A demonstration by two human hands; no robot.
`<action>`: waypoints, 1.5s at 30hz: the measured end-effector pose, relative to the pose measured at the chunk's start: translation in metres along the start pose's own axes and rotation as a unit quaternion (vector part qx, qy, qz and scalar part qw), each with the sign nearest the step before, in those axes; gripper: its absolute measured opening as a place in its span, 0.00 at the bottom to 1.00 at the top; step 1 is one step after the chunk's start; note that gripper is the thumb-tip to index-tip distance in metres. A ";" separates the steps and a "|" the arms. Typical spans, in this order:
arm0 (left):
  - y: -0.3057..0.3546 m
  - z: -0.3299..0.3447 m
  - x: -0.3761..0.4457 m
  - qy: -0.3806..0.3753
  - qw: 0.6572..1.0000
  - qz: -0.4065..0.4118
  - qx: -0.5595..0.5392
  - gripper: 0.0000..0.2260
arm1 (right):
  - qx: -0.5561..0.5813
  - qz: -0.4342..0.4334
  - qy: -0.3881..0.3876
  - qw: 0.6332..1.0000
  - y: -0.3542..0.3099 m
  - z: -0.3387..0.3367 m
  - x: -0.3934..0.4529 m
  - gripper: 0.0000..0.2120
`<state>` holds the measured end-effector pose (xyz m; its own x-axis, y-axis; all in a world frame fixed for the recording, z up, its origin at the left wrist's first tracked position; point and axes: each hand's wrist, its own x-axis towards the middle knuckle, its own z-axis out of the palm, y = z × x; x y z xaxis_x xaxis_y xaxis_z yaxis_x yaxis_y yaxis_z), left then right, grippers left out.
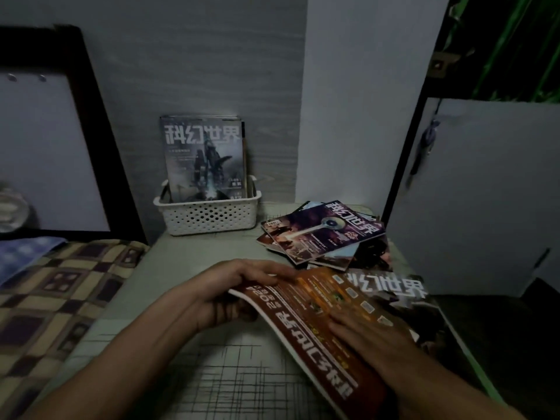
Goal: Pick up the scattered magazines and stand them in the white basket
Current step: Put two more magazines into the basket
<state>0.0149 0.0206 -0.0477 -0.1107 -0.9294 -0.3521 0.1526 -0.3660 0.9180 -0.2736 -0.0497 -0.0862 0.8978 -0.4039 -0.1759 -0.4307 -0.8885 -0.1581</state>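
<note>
An orange-brown magazine (315, 322) is tilted up off the bed at centre right. My left hand (239, 286) grips its far left edge, fingers over the top and thumb below. My right hand (372, 334) lies flat on its cover with the fingers spread. Under it lies a dark magazine (391, 287). Further back, a loose pile of magazines (324, 234) rests on the bed. The white basket (209, 218) stands against the wall with a grey-cover magazine (204, 156) upright in it.
A checked quilt (57, 298) covers the bed's left side. A dark-framed board (45, 140) leans at the back left. A white cabinet door (478, 192) stands open on the right, close to the pile. Grid-pattern sheet (236, 377) shows in front of me.
</note>
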 end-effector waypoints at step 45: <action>0.061 -0.260 0.069 0.493 0.702 0.189 0.478 0.09 | 0.448 0.147 0.406 0.783 0.017 -0.124 0.404 0.10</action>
<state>0.2719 -0.0779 -0.0636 0.5655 -0.7061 0.4261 -0.7927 -0.3227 0.5173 0.0933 -0.2551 -0.0393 0.3532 -0.8908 0.2859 -0.1952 -0.3690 -0.9087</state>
